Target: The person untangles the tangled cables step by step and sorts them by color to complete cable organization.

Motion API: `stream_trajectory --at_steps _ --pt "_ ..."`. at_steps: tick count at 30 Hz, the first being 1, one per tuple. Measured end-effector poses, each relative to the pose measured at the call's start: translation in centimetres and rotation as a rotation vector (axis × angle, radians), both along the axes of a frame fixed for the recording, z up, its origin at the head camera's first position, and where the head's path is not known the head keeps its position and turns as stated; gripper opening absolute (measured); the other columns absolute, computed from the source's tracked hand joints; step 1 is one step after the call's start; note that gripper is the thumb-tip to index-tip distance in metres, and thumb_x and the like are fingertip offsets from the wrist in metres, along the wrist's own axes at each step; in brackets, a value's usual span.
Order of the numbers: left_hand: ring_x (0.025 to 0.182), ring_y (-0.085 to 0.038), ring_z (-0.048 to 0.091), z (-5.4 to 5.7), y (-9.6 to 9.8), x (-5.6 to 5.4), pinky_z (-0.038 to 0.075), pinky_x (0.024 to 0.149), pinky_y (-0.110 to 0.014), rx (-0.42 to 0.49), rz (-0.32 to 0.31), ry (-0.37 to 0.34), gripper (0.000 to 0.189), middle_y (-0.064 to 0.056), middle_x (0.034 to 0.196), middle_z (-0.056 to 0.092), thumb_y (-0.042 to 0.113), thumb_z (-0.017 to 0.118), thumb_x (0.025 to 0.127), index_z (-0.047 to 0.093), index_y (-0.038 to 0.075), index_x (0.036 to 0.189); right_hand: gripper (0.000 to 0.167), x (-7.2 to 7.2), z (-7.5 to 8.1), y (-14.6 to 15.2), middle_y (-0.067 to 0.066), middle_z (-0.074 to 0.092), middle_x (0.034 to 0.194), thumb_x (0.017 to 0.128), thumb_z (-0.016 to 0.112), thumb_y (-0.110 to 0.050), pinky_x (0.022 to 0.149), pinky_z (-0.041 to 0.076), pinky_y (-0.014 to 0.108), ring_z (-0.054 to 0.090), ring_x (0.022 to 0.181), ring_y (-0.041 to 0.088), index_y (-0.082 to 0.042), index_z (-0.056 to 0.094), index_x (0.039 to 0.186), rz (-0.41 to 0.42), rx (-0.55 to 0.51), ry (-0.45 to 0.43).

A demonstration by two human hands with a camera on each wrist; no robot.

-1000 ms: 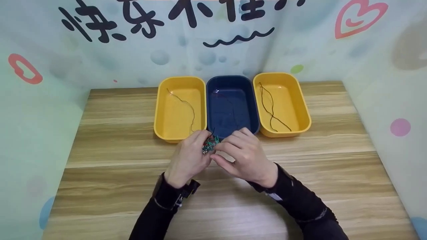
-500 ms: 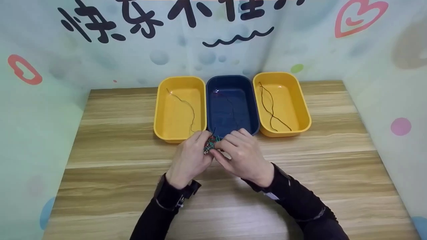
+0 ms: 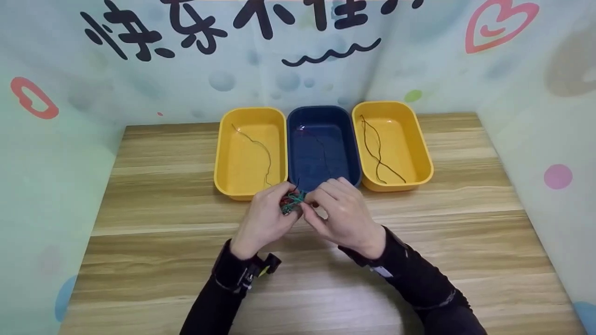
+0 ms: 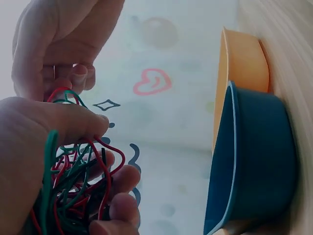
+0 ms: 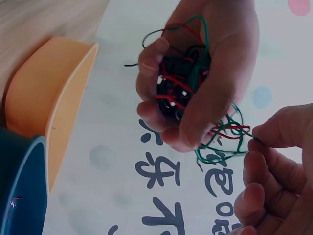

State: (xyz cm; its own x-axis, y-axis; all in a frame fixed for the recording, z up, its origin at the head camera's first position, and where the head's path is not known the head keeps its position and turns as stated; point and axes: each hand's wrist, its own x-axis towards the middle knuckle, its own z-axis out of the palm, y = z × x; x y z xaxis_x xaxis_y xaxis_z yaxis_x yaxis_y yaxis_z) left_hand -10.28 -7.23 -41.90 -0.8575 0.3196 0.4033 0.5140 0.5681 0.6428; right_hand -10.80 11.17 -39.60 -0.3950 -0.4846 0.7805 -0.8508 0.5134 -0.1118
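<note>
A tangled bundle of red, green and black wires (image 3: 293,201) sits in my left hand (image 3: 265,218), whose fingers curl around it. My right hand (image 3: 347,216) is just to its right. In the right wrist view, its thumb and forefinger pinch a green wire (image 5: 254,138) at the edge of the tangle. Loose green and red loops (image 5: 227,142) stick out between the two hands. From the left wrist view, more of the bundle (image 4: 73,191) shows between the left thumb and fingers; the palm hides part of it. Both hands hover over the table, by the front of the bins.
Three bins stand in a row at the back: a left yellow bin (image 3: 223,186), a navy bin (image 3: 321,109) and a right yellow bin (image 3: 426,172). Thin wires lie in them, dark ones (image 3: 380,160) at right. A printed cloth (image 3: 288,83) hangs behind the wooden table (image 3: 153,200).
My right fingertips have shifted slightly right, and green strands now stretch toward them from the bundle. The left hand stays almost in place, still holding the tangle.
</note>
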Motion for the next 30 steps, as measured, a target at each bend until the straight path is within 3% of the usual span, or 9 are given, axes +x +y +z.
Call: stream_trajectory --at_steps 6,15,19,23,27,30 --pt "0.079 -0.014 0.063 0.5 -0.4 -0.2 0.052 0.071 -0.028 0.121 -0.031 -0.201 0.022 -0.002 0.088 0.069 0.018 0.075 0.082 0.065 0.007 0.098 0.007 -0.2 0.4 0.4 0.001 0.06 0.071 0.081 0.07 -0.012 0.057 0.037 0.03 0.053 0.063 0.016 -0.009 0.063 0.08 -0.001 -0.047 -0.012" --pt "0.084 -0.013 0.063 0.5 -1.0 -0.6 0.053 0.073 -0.023 0.379 -0.196 -0.479 0.038 -0.008 0.1 0.067 0.015 0.079 0.081 0.058 0.002 0.11 0.014 -0.2 0.7 0.7 0.003 0.061 0.074 0.091 0.062 -0.017 0.058 0.037 0.032 0.054 0.065 0.018 -0.006 0.063 0.082 0.006 -0.102 -0.066" --pt "0.073 -0.01 0.06 0.4 -1.1 -0.6 0.05 0.062 -0.02 0.548 -0.218 -0.517 0.041 -0.004 0.092 0.063 0.023 0.076 0.085 0.056 -0.003 0.11 0.011 -0.3 0.7 0.7 0.003 0.06 0.074 0.089 0.064 -0.015 0.058 0.038 0.031 0.054 0.065 0.017 -0.007 0.062 0.082 0.025 -0.098 -0.036" --pt "0.056 -0.008 0.048 0.3 -1.0 -0.5 0.038 0.047 -0.018 0.783 -0.248 -0.542 0.04 0.0 0.081 0.058 0.028 0.073 0.086 0.053 0.0 0.106 0.007 -0.4 0.5 0.6 0.002 0.06 0.074 0.084 0.066 -0.011 0.059 0.039 0.03 0.055 0.066 0.016 -0.007 0.061 0.081 0.055 -0.074 -0.017" --pt "0.053 -0.008 0.046 0.4 -0.8 -0.6 0.033 0.043 -0.018 0.971 -0.219 -0.568 0.035 0.002 0.082 0.06 0.023 0.074 0.086 0.05 0.008 0.107 0.008 -0.3 0.3 0.4 0.001 0.058 0.072 0.079 0.067 -0.009 0.058 0.039 0.029 0.054 0.066 0.016 -0.007 0.059 0.079 0.087 -0.048 -0.032" --pt "0.05 -0.007 0.045 0.4 -0.8 -0.7 0.03 0.041 -0.018 1.061 -0.19 -0.59 0.045 0.002 0.081 0.061 0.021 0.077 0.083 0.048 0.008 0.115 0.009 -0.2 0.1 0.2 0.0 0.055 0.07 0.076 0.066 -0.009 0.058 0.038 0.029 0.052 0.064 0.016 -0.009 0.057 0.077 0.088 -0.028 -0.054"
